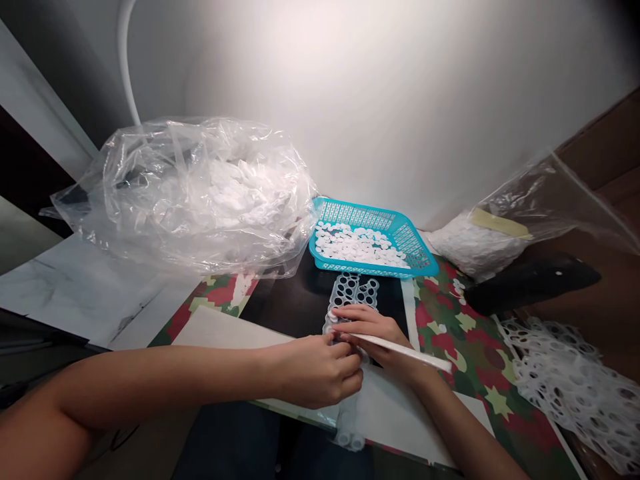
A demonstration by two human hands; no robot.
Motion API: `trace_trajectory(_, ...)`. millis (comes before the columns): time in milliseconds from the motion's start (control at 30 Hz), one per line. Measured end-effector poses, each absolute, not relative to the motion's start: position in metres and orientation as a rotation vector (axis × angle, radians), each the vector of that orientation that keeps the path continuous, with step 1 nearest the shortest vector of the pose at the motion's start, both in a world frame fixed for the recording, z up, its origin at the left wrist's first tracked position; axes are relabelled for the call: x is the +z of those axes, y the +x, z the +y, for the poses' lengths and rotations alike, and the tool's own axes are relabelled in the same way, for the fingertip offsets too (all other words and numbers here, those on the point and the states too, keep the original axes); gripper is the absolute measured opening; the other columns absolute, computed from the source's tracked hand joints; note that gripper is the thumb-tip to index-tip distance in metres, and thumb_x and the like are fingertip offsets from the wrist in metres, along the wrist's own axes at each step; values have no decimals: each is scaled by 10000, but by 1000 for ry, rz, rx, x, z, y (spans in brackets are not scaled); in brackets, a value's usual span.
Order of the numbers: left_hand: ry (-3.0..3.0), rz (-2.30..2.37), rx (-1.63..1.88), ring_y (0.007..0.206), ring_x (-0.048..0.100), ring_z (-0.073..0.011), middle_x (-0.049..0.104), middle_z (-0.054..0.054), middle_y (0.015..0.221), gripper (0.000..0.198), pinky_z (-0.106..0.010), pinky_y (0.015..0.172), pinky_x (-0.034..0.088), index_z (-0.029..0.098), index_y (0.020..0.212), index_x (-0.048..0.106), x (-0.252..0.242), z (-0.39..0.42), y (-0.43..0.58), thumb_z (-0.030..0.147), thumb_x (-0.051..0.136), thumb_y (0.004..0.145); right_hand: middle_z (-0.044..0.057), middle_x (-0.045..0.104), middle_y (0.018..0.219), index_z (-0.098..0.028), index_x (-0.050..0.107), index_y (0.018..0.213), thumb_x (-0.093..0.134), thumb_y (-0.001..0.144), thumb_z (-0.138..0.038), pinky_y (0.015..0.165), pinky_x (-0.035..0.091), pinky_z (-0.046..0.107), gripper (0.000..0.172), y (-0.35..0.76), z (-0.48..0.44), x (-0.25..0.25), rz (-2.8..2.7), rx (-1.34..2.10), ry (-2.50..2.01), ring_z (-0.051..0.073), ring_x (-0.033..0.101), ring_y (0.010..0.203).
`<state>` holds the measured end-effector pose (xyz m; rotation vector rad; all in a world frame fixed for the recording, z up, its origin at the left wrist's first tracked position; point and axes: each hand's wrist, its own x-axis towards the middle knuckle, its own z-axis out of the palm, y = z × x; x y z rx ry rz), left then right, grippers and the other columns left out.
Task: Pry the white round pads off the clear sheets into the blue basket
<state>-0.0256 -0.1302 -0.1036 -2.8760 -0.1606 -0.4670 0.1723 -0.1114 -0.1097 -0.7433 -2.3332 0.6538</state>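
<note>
clear ringed strip: laid on black mat, partly covered | left hand: curled over it, grip cannot be told | right hand: crossed by white stick, grip cannot be told | blue basket of white discs: placed beyond

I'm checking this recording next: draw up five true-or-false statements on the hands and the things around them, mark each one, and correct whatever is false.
1. The left hand and right hand are close together over a holed plastic strip. True.
2. A turquoise basket sits beyond the hands. True.
3. The basket is filled with black discs. False: it holds small white discs.
4. A long white stick lies inside the basket. False: the white stick is at the right hand, outside the basket.
5. The large clear plastic bag is to the right of the basket. False: it is to the basket's left.
</note>
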Motion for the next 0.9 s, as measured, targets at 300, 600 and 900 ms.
trace_trajectory(300, -2878, -155, -462, 863, 571, -206, 628, -143, 941, 234, -329, 745, 450, 96, 1000, 590, -105, -130, -25, 182, 411, 877, 107, 629, 1191, -215, 677, 1068, 450, 936, -291, 927, 486, 388, 273, 174, -110, -109, -2320, 740, -760, 220, 555, 1134)
trace_trajectory(600, -2910, -161, -471, 871, 576, -215, 617, -126, 912, 218, -358, 784, 448, 91, 992, 588, -104, -130, -26, 173, 427, 871, 64, 665, 1128, -228, 677, 1011, 521, 900, -199, 960, 461, 390, 194, 170, -113, -115, -2134, 877, -888, 208, 584, 1096)
trace_trajectory(900, -2895, -157, -479, 855, 576, -205, 624, -123, 893, 180, -342, 780, 450, 107, 938, 594, -103, -129, -26, 189, 454, 861, 79, 665, 1126, -217, 670, 1000, 512, 905, -208, 939, 475, 400, 184, 171, -112, -114, -2167, 836, -867, 218, 588, 1088)
